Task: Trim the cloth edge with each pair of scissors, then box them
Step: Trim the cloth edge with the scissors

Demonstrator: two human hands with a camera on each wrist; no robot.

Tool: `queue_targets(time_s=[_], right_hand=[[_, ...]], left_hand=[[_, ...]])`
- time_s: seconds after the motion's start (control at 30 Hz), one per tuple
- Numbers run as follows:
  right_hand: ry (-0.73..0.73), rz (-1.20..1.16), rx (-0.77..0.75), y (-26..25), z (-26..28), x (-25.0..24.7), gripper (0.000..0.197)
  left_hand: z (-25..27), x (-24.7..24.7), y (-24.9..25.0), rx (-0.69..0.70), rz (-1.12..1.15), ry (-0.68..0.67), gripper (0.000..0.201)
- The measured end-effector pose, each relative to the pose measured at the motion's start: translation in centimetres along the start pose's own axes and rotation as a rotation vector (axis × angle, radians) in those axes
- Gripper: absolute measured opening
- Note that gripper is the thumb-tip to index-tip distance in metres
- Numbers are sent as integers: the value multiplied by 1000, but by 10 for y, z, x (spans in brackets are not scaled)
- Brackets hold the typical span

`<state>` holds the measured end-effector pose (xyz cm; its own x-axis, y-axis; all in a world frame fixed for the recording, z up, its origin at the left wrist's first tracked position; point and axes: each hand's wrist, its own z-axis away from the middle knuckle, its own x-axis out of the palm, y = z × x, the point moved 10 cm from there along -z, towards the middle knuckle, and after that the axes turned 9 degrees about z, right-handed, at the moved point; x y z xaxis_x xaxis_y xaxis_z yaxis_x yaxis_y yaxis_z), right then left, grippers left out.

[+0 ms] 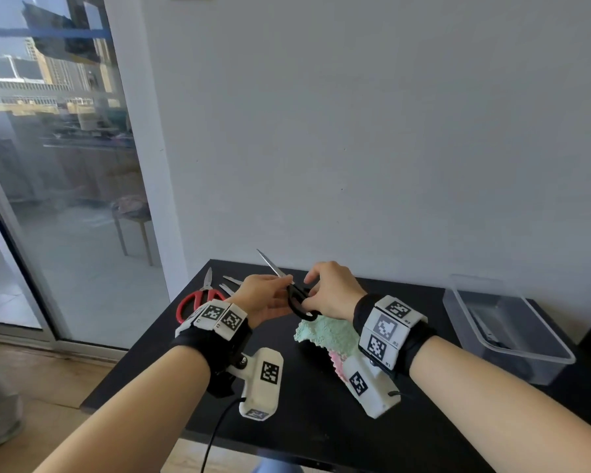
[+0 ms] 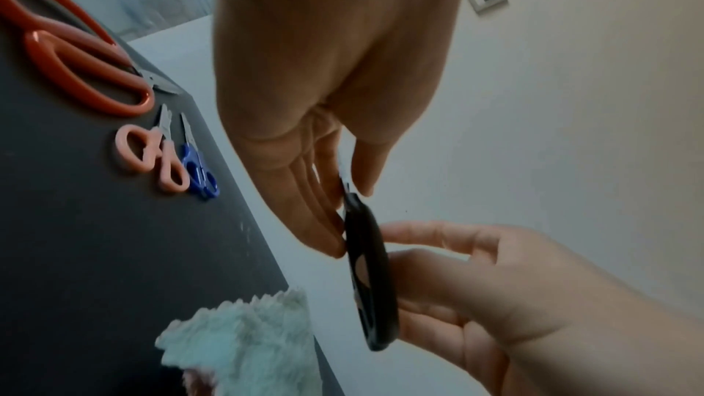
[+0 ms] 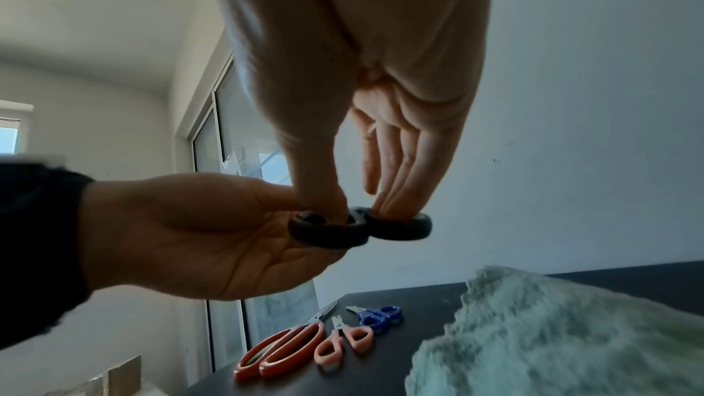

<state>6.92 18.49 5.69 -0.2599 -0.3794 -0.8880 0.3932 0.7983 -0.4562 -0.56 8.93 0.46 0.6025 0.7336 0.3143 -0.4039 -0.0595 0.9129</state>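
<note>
Both hands hold the black-handled scissors [image 1: 298,301] above the black table [image 1: 321,425], blades closed and pointing up to the left. My left hand [image 1: 270,291] pinches the blade near the pivot between thumb and fingers [image 2: 324,222]. My right hand [image 1: 331,288] has its thumb in one handle loop and fingers in the other [image 3: 358,228]. The mint-green fluffy cloth [image 1: 325,332] lies on the table just below the hands, with a pink patch at its near side. The clear plastic box [image 1: 464,322] stands at the right end of the table.
Large red-handled scissors [image 1: 198,298] lie at the table's far left. Beside them are small pink scissors [image 2: 152,152] and small blue scissors [image 2: 196,164]. A white wall runs behind the table and a glass door is at the left.
</note>
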Motion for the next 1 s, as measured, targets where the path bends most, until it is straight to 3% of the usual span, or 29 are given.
queue_targets(time_s=[0.33,0.5,0.73,1.0], right_hand=[[41,-140,-60,40,28,9,35],[65,-154,-68,54,30,10,24],[-91,-231,-84,59,24,28,16],[-255,-339,-88,63,30,38,20]], left_hand=[[-1,24,-32,-44,-54,-52,10],[0,27,-44,-101,-250,-88,14],[-1,38,-45,-97,-317,-167,17],[-1,52,-51,-89,-377,-308,29]])
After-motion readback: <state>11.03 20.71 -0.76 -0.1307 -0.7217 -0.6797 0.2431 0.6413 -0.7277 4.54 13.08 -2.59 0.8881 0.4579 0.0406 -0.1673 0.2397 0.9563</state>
